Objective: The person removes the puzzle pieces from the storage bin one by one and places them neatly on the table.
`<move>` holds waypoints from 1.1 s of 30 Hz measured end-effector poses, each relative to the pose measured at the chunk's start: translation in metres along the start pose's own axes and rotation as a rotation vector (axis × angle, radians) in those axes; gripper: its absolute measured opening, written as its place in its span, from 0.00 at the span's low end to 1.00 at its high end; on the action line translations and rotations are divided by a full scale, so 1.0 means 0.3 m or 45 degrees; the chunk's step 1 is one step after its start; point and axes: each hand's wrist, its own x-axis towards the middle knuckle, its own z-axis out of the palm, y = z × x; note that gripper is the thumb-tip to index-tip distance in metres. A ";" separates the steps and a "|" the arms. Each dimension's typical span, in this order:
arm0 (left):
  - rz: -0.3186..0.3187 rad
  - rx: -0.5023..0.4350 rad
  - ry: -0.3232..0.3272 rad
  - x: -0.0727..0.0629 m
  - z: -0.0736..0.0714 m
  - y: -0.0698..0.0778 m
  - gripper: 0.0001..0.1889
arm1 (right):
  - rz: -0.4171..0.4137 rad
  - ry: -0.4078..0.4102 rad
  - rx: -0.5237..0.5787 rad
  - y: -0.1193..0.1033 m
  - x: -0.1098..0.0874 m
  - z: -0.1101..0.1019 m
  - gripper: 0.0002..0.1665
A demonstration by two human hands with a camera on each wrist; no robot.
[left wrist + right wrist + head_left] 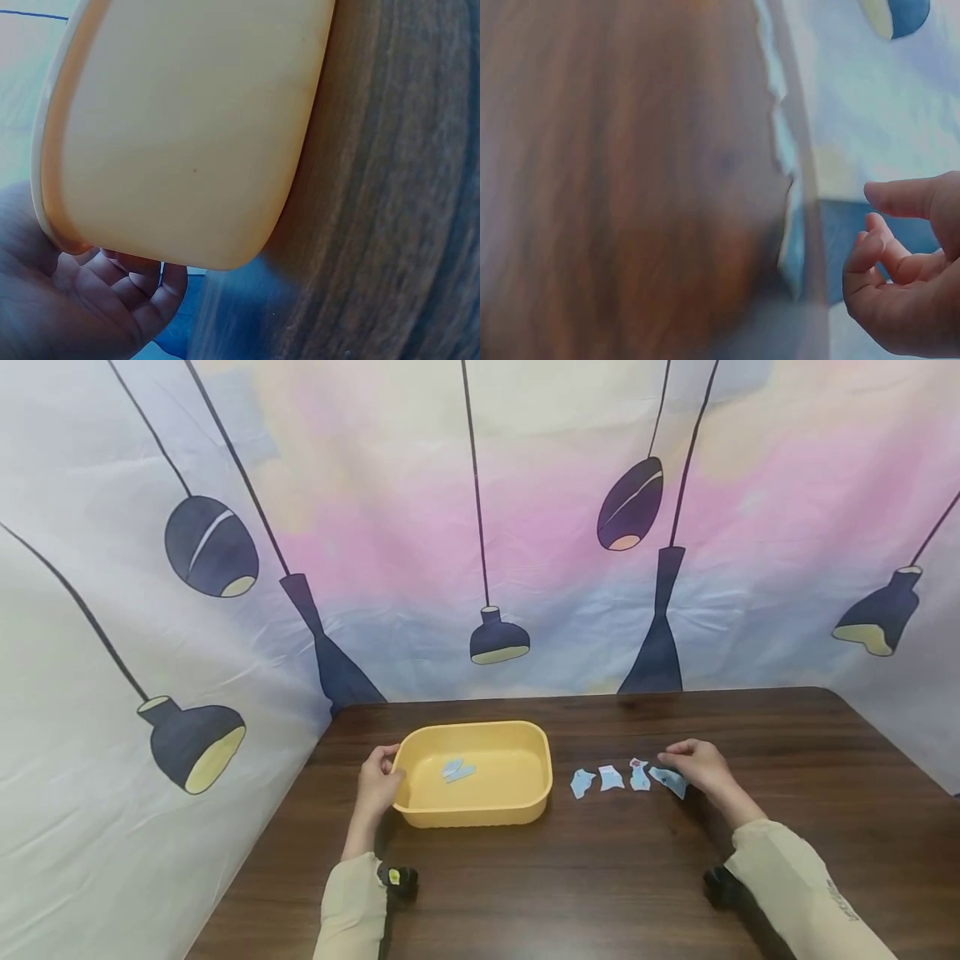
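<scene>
My left hand (378, 783) grips the left end of a shallow yellow plastic basin (472, 817), thumb at the rim and fingers curled against the outer wall. In the left wrist view the basin's side (187, 135) fills much of the picture. A few pale blue paper scraps (459, 771) lie inside it. Right of the basin, several torn blue paper pieces lie in a row; one piece (639, 777) has a red mark. My right hand (699, 763) hovers by the rightmost paper piece (670, 782). The right wrist view shows its thumb and forefinger apart, nothing between them.
Everything stands on a dark brown wooden table (555, 885). A cloth backdrop (420, 527) printed with hanging lamps rises behind the table's far edge and along its sides. Dark wrist devices show on the left sleeve (348, 902) and right sleeve (795, 877).
</scene>
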 end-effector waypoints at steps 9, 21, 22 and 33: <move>0.011 0.049 0.035 0.009 -0.026 0.001 0.25 | -0.158 -0.085 0.148 -0.239 0.036 0.162 0.24; -0.002 0.036 0.028 0.000 0.002 -0.007 0.23 | -0.267 -0.300 0.325 -0.492 0.011 0.444 0.16; 0.000 0.035 0.026 0.000 0.005 -0.007 0.23 | -0.275 -0.315 0.331 -0.500 0.006 0.465 0.15; -0.003 0.035 0.011 0.000 0.016 0.007 0.25 | -0.240 -0.396 0.324 -0.538 -0.004 0.635 0.14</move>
